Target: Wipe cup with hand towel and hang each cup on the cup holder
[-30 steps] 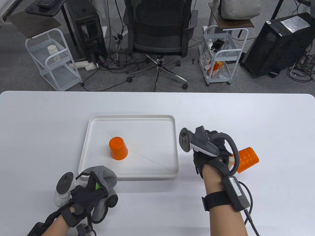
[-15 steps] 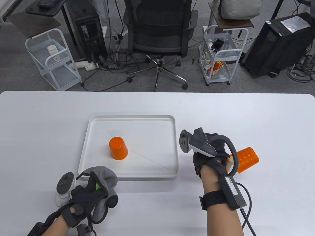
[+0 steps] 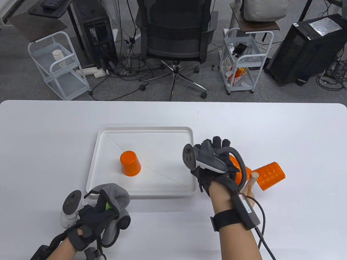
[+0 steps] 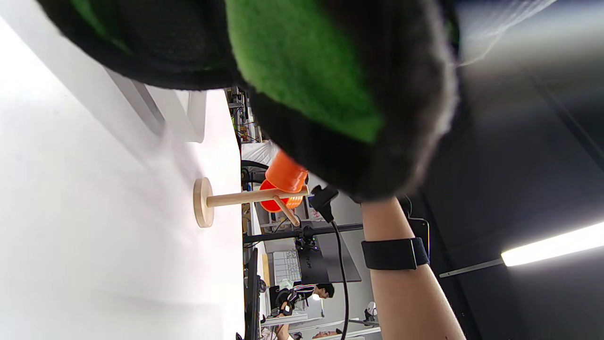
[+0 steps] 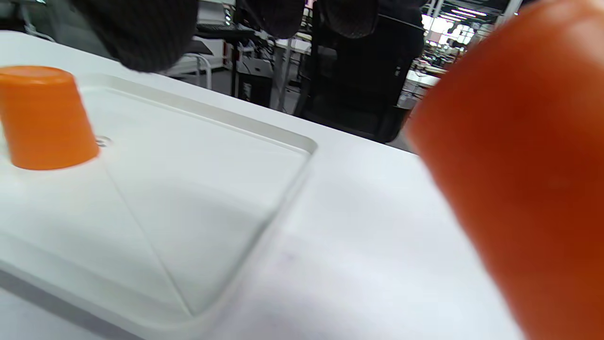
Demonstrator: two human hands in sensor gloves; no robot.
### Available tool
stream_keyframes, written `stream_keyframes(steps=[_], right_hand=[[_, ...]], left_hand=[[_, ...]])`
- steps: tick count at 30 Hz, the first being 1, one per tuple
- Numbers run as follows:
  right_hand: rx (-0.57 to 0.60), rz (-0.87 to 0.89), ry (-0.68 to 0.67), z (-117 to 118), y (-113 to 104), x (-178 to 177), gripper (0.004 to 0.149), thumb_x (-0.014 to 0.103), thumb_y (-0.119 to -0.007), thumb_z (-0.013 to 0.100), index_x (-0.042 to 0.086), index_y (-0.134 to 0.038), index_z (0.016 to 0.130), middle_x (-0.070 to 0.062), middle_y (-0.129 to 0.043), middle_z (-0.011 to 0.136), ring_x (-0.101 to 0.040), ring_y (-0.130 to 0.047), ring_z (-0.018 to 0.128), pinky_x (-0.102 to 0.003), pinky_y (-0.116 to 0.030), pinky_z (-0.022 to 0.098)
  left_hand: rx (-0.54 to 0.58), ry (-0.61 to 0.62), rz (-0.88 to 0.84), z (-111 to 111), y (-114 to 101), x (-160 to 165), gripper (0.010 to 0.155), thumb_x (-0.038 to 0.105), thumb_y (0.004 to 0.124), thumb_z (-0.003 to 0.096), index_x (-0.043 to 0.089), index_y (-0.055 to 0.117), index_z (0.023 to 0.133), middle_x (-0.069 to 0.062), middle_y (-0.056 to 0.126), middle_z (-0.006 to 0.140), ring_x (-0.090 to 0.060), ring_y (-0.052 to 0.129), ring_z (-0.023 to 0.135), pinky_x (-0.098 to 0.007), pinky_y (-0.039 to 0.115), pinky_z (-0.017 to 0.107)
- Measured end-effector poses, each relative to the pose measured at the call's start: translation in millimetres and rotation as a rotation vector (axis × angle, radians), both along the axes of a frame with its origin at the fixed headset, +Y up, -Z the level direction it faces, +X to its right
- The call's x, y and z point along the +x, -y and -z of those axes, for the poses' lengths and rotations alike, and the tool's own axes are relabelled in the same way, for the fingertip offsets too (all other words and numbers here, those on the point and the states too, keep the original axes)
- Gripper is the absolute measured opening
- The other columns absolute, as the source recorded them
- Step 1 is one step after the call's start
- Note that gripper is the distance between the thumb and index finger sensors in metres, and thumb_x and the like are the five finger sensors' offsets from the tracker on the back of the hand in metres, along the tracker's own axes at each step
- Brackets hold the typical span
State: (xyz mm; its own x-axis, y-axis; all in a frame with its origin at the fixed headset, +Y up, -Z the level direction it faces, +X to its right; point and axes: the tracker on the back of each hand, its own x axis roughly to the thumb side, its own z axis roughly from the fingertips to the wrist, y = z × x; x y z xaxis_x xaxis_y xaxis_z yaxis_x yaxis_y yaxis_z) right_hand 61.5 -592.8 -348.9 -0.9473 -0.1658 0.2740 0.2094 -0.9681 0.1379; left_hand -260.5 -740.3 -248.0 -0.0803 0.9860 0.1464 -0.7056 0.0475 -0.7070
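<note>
A wooden cup holder [image 3: 253, 177] stands right of the white tray [image 3: 160, 135]. Two orange cups hang on it: one [image 3: 269, 175] points right, the other [image 3: 233, 162] sits partly behind my right hand. The left wrist view shows the holder [image 4: 245, 197] with both cups [image 4: 284, 174] on its pegs. A third orange cup [image 3: 130, 163] stands upside down on the tray, also seen in the right wrist view [image 5: 45, 118]. My right hand [image 3: 217, 143] hovers by the tray's right edge, fingers straight, holding nothing. My left hand [image 3: 107, 215] grips the grey-green hand towel [image 3: 117, 194] near the table's front.
The tray's near right corner [image 5: 212, 264] lies just below my right hand. The holder's round base [image 3: 250, 201] sits beside my right wrist. A cable [image 3: 261, 224] trails from that wrist. An office chair [image 3: 176, 35] and carts stand beyond the table.
My right hand has come away from the holder and moved left toward the tray, fingers now spread. A second cup and the holder's post show behind it. The left hand stayed put.
</note>
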Motion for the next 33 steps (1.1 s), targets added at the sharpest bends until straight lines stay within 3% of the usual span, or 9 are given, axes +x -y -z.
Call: stream_keyframes(steps=[7, 14, 24, 33], right_hand=[[0.017, 0.194, -0.17, 8.0, 13.3, -49.9, 0.08, 0.057, -0.065, 0.047, 0.018, -0.035, 0.11, -0.021, -0.038, 0.119, -0.056, -0.03, 0.105, -0.071, -0.026, 0.073], [-0.009, 0.484, -0.24, 25.2, 37.5, -100.8, 0.079, 0.055, -0.066, 0.048, 0.017, -0.036, 0.11, -0.022, -0.038, 0.118, -0.056, -0.033, 0.104, -0.07, -0.027, 0.073], [-0.045, 0.501, -0.328, 46.0, 76.8, -164.0, 0.078, 0.053, -0.069, 0.048, 0.021, -0.034, 0.11, -0.02, -0.029, 0.12, -0.056, -0.026, 0.105, -0.071, -0.022, 0.073], [-0.097, 0.463, -0.305, 60.0, 109.1, -185.2, 0.07, 0.048, -0.07, 0.049, 0.032, -0.037, 0.109, -0.018, -0.024, 0.121, -0.059, -0.024, 0.104, -0.073, -0.02, 0.073]], left_hand=[[0.01, 0.006, 0.003, -0.9, 0.1, 1.1, 0.083, 0.07, 0.065, 0.0495, 0.041, 0.007, 0.101, -0.01, 0.023, 0.114, -0.022, 0.094, 0.068, -0.054, 0.078, 0.057], [0.006, 0.009, 0.003, -1.5, 0.5, 1.9, 0.083, 0.07, 0.065, 0.0497, 0.041, 0.007, 0.101, -0.01, 0.023, 0.113, -0.022, 0.094, 0.068, -0.054, 0.078, 0.058], [-0.01, 0.004, -0.003, -1.7, 0.8, 2.3, 0.083, 0.07, 0.065, 0.0496, 0.041, 0.007, 0.101, -0.01, 0.023, 0.113, -0.022, 0.094, 0.068, -0.054, 0.078, 0.058], [-0.018, 0.005, -0.008, -1.2, 0.1, 2.4, 0.083, 0.07, 0.065, 0.0497, 0.041, 0.007, 0.101, -0.01, 0.023, 0.113, -0.022, 0.094, 0.068, -0.054, 0.078, 0.058]])
